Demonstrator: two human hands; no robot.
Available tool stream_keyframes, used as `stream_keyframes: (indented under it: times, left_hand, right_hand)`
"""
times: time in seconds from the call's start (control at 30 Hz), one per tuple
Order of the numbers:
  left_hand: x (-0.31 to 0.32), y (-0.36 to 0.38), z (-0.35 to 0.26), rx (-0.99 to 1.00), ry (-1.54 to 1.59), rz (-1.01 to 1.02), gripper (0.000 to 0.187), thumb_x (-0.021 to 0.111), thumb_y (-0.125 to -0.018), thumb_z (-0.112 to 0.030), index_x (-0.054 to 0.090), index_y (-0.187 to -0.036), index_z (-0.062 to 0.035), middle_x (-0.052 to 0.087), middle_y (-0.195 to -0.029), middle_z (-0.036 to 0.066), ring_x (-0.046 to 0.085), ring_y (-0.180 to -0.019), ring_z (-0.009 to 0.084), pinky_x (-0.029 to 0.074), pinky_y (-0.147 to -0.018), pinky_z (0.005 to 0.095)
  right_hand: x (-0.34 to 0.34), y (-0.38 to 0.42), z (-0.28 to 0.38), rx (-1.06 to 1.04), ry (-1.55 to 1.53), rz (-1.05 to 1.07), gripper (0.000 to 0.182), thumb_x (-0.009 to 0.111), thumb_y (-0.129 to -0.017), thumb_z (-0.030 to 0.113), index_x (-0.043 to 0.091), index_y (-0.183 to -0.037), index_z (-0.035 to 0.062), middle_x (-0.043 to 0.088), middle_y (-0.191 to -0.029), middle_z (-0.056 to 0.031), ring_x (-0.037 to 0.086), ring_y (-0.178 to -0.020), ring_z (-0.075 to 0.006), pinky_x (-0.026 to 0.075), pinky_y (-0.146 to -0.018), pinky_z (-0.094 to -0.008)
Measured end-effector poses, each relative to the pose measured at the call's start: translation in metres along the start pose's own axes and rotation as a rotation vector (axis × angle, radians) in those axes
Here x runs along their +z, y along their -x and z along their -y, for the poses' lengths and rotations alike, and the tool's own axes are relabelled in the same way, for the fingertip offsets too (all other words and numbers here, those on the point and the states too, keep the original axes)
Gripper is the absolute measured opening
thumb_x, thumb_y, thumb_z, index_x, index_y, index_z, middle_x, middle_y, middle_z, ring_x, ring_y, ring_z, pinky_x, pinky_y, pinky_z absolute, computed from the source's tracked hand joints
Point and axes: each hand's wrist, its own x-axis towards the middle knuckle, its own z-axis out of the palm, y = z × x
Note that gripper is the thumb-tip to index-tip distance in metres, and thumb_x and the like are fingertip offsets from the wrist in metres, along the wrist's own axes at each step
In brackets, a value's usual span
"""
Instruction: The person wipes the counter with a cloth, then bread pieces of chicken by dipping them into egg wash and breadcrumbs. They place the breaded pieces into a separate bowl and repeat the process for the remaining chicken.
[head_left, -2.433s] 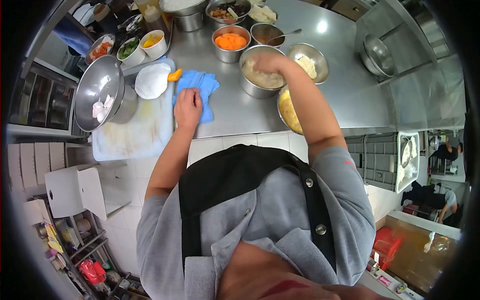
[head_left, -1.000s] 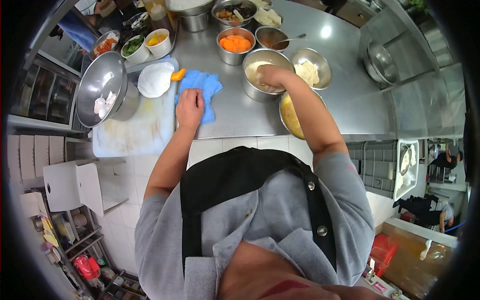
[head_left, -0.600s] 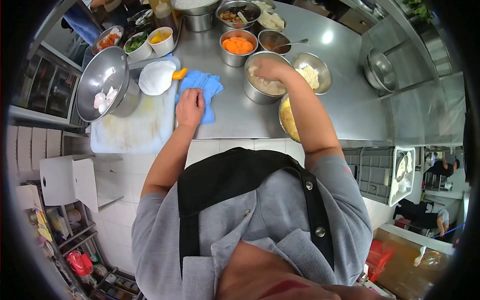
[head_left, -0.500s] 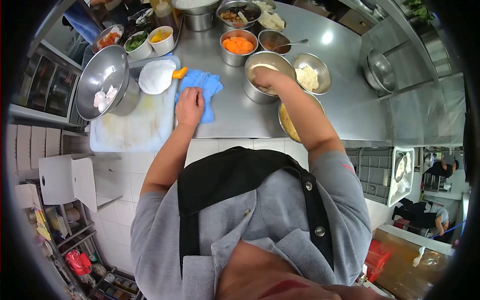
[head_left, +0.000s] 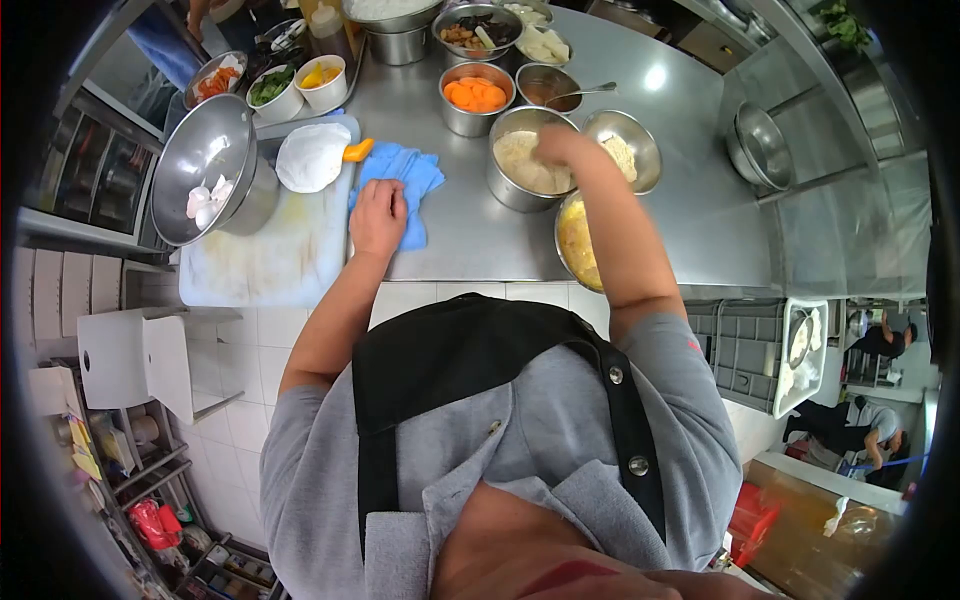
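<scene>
My left hand (head_left: pixel 379 217) rests with curled fingers on the near left part of a blue cloth (head_left: pixel 412 180), beside a white cutting board (head_left: pixel 290 250). Above the right rim of a steel pot of pale crumbs (head_left: pixel 520 160), my right hand (head_left: pixel 565 146) is blurred, and its fingers cannot be made out. Just right of it is a steel bowl (head_left: pixel 645 150) with pale flour-like lumps. Partly under my right forearm sits a bowl of yellow liquid (head_left: pixel 577 240). Whether either hand holds something is hidden.
Behind the pot stand a pot of orange slices (head_left: pixel 475 95) and a small bowl with a spoon (head_left: pixel 548 86). At the left, a large steel bowl (head_left: pixel 205 150) holding eggshells leans over the board, near a white round item (head_left: pixel 313 157) and an orange handle (head_left: pixel 358 150).
My right hand has risen out of the crumb pot and moved right to its rim, showing more of the crumbs. My left hand has stayed on the cloth.
</scene>
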Motion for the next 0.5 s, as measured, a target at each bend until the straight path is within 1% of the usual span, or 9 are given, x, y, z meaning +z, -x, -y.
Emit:
stream_keyframes:
  times: [0.03, 0.17, 0.27, 0.3, 0.37, 0.4, 0.47, 0.5]
  left_hand:
    - [0.0, 0.0, 0.0, 0.003, -0.006, -0.001, 0.005, 0.057, -0.079, -0.011, 0.058, -0.084, -0.0105, 0.057, -0.084, 0.008, 0.057, -0.081, 0.029, 0.047, -0.068, 0.0397]
    - [0.0, 0.001, 0.0, 0.001, -0.014, -0.002, 0.005, 0.057, -0.079, -0.011, 0.058, -0.084, -0.0104, 0.057, -0.084, 0.008, 0.057, -0.081, 0.0293, 0.047, -0.069, 0.0396]
    - [-0.001, 0.0, -0.001, 0.052, -0.02, -0.03, 0.005, 0.058, -0.079, -0.009, 0.058, -0.085, -0.0096, 0.057, -0.082, 0.008, 0.057, -0.076, 0.0283, 0.047, -0.065, 0.0382]
    - [0.0, -0.001, 0.0, 0.075, -0.022, -0.047, 0.005, 0.058, -0.08, -0.008, 0.058, -0.085, -0.0092, 0.057, -0.081, 0.007, 0.057, -0.074, 0.0278, 0.047, -0.064, 0.0374]
    - [0.001, -0.002, -0.002, 0.019, -0.046, -0.014, 0.006, 0.058, -0.079, -0.01, 0.058, -0.086, -0.01, 0.057, -0.083, 0.008, 0.057, -0.078, 0.0296, 0.047, -0.067, 0.0396]
    - [-0.001, -0.004, -0.007, -0.01, -0.057, 0.003, 0.007, 0.058, -0.079, -0.011, 0.058, -0.086, -0.0104, 0.058, -0.084, 0.008, 0.056, -0.08, 0.0305, 0.047, -0.069, 0.0407]
    - [-0.003, -0.018, -0.018, 0.027, -0.013, 0.046, 0.009, 0.058, -0.079, -0.01, 0.058, -0.088, -0.0095, 0.058, -0.085, 0.009, 0.057, -0.081, 0.0303, 0.047, -0.069, 0.0402]
    - [-0.002, -0.026, -0.027, 0.044, 0.009, 0.07, 0.01, 0.058, -0.079, -0.01, 0.058, -0.089, -0.0091, 0.058, -0.086, 0.009, 0.057, -0.082, 0.0302, 0.047, -0.069, 0.0399]
  right_hand:
    - [0.006, 0.006, 0.005, 0.012, 0.038, -0.003, 0.035, 0.062, -0.074, 0.023, 0.065, -0.1, -0.0001, 0.065, -0.099, -0.0184, 0.064, -0.087, -0.028, 0.052, -0.07, -0.0356]
    - [0.013, 0.004, 0.011, 0.055, -0.129, 0.093, 0.06, 0.07, -0.067, 0.02, 0.051, -0.118, -0.0047, 0.06, -0.109, -0.0206, 0.062, -0.091, -0.0292, 0.051, -0.073, -0.0375]
    - [0.011, 0.006, 0.007, -0.052, -0.2, 0.06, 0.065, 0.072, -0.065, 0.018, 0.048, -0.122, -0.002, 0.057, -0.112, -0.0211, 0.06, -0.098, -0.0294, 0.05, -0.078, -0.0376]
    - [0.008, 0.01, 0.008, -0.073, -0.184, -0.003, 0.063, 0.072, -0.065, 0.017, 0.048, -0.121, -0.0012, 0.057, -0.112, -0.0211, 0.059, -0.099, -0.0301, 0.049, -0.08, -0.0376]
    - [0.005, 0.02, 0.009, -0.115, -0.145, -0.12, 0.06, 0.071, -0.065, 0.013, 0.05, -0.12, 0.0003, 0.058, -0.111, -0.021, 0.058, -0.1, -0.0315, 0.048, -0.083, -0.0375]
    - [0.003, 0.024, 0.01, -0.1, -0.137, -0.185, 0.059, 0.07, -0.065, 0.011, 0.05, -0.12, 0.0006, 0.058, -0.111, -0.0208, 0.058, -0.101, -0.0319, 0.048, -0.084, -0.0377]
    - [0.0, 0.029, 0.012, -0.07, -0.12, -0.316, 0.057, 0.069, -0.065, 0.007, 0.05, -0.119, 0.0014, 0.058, -0.112, -0.0204, 0.057, -0.103, -0.0325, 0.046, -0.086, -0.038]
    - [0.009, 0.025, 0.013, -0.093, -0.043, -0.363, 0.053, 0.066, -0.067, 0.006, 0.052, -0.118, 0.0014, 0.058, -0.111, -0.0199, 0.057, -0.104, -0.0316, 0.047, -0.086, -0.0376]
